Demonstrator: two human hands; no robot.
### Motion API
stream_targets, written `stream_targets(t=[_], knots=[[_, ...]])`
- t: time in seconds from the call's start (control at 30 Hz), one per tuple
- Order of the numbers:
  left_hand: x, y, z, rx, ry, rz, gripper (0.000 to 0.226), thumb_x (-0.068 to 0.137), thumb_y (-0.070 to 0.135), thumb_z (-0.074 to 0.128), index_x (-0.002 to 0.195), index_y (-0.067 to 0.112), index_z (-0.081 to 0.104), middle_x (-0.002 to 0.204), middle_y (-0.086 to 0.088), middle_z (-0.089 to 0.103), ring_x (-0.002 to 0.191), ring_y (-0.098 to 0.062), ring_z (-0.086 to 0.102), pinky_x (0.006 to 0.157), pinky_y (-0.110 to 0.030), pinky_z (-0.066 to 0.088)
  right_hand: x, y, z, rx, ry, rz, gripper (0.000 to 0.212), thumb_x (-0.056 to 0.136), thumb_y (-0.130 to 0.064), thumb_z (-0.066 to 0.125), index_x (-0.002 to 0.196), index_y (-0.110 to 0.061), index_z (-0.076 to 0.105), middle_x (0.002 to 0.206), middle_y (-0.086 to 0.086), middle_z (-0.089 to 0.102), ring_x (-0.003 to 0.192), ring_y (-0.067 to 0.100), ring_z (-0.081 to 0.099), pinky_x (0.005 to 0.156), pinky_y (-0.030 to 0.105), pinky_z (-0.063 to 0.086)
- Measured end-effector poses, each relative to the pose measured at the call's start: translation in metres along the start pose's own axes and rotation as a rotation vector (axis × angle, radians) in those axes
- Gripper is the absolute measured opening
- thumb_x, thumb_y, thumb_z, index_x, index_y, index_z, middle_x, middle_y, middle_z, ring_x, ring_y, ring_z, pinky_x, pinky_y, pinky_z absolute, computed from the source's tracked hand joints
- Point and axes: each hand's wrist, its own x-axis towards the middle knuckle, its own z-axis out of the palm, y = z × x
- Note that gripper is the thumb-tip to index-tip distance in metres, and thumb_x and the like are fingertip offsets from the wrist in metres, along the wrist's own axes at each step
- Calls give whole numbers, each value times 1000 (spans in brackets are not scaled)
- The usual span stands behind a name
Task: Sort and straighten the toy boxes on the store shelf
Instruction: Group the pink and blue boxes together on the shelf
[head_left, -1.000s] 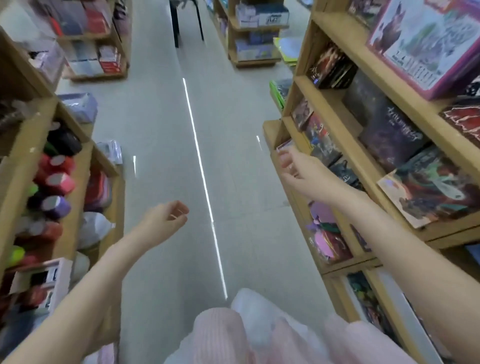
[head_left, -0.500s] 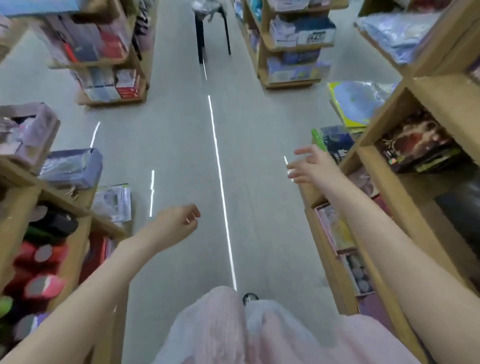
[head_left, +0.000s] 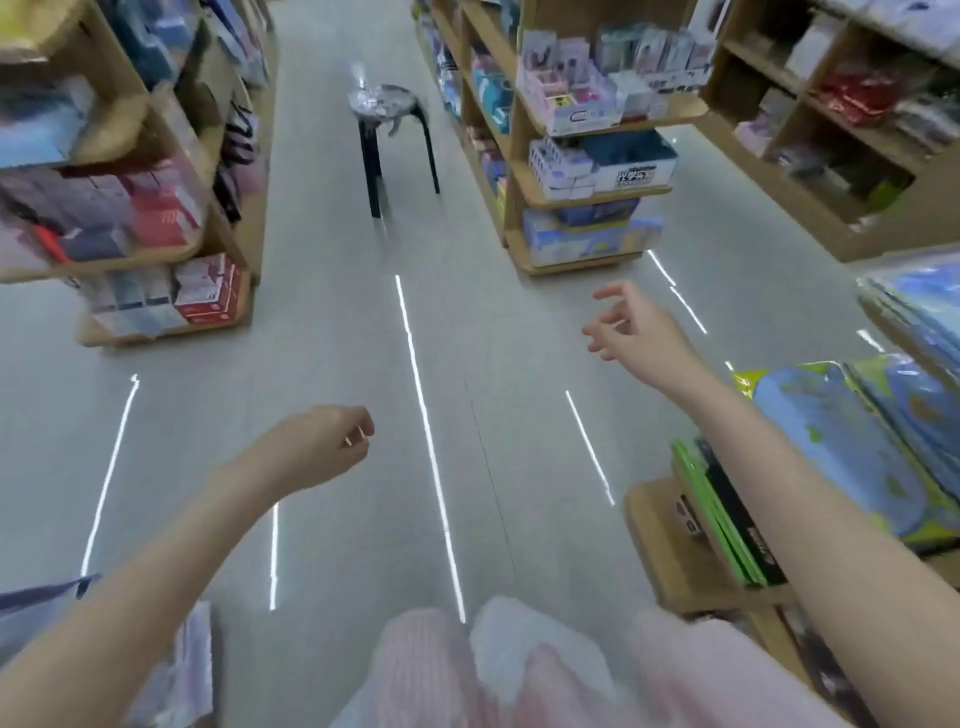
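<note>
Toy boxes (head_left: 727, 525) nearest the person stand on edge on the low wooden shelf (head_left: 670, 551) at the right: green and black spines packed side by side, with a large blue and yellow flat pack (head_left: 841, 447) leaning just behind them. None is in hand. The right hand (head_left: 631, 325) hangs over the aisle floor (head_left: 322, 322) with its fingers loosely spread and holding nothing, apart from that shelf. The left hand (head_left: 324, 441) is out over the floor too, fingers curled in towards the palm, with nothing visibly held.

The risk here, as I judge it, is the right forearm, which passes close in front of the leaning pack and the upright spines; a careless swing back towards the shelf could knock the thin boxes flat or push them off the open end. The picture is also smeared at its edges, so a reach made now could land on the wrong box.

Farther off, the left shelving (head_left: 156, 312) holds red and white cartons (head_left: 208, 288) on its bottom tier and blurred stock above. Across the aisle, the middle unit (head_left: 524, 182) carries pale blue and white boxes (head_left: 597, 166) on each tier. A black stool (head_left: 389, 135) stands in the aisle beyond, with something shiny on its seat that is too blurred to name.
</note>
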Motion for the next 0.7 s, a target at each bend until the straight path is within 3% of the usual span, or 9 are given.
stream_targets(t=[0.1,0.2,0.33,0.5,0.6,0.7], knots=[[87,-17,-36,2,-52,54,23,94,25,45,114,21,56,97,9,58,85,-10,52,69,-19,33,87,-2,-1,49,12,47,26,86,-5,52,106,-19,44,84,3,58,79,28,62,78,42,49],[178,-43,-57,-60,-50,89,20,94,24,46,110,22,57,100,8,62,88,-10,58,74,-19,41,185,9,9,133,71,152,24,86,-3,49,106,-16,44,94,16,60,71,25,59,69,34,49],[307,-88,-92,25,-110,54,20,93,23,46,110,22,57,105,6,63,92,-10,58,79,-19,42,335,8,32,244,100,227,23,85,1,46,105,-12,44,91,18,61,63,19,57,64,27,48],[450,-114,-186,-45,42,6,22,92,20,48,111,18,59,103,3,65,93,-15,59,81,-27,45,518,-57,45,205,16,136,32,87,0,50,118,-6,43,81,7,60,62,15,56,64,28,48],[526,-125,-236,-125,105,16,21,93,20,49,110,18,60,102,3,65,94,-15,60,81,-28,46,610,-93,59,114,-110,-31,29,89,-10,51,115,-16,43,90,9,60,72,16,60,70,33,51],[617,-152,-270,-143,108,42,19,94,19,48,109,17,60,101,4,63,94,-12,58,67,-13,38,695,-108,71,-108,-155,-168,29,88,-15,52,115,-22,43,96,5,60,79,16,59,72,29,47]])
